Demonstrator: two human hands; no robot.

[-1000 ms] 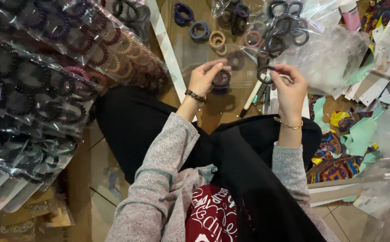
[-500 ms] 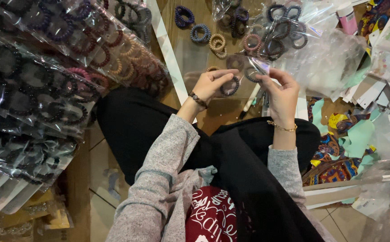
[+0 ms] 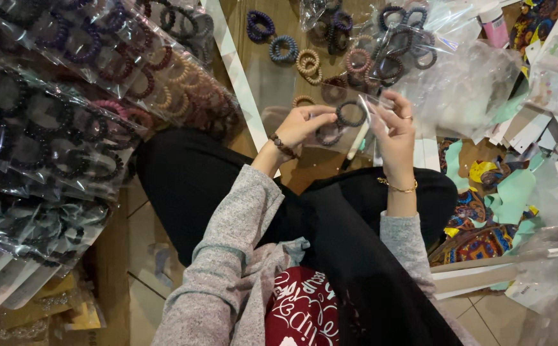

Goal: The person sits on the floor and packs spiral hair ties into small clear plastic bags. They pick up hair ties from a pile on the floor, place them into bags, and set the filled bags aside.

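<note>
Clear bag pinched open by both hands, two hair ties inside; loose ties remain on table.

A wooden bench carries loose spiral hair ties: a dark blue one, a lighter blue one and beige ones. Clear plastic bags of hair ties and a pen lie alongside.

Grey sleeves, black skirt — blue, beige, dark coil hair ties.
</note>
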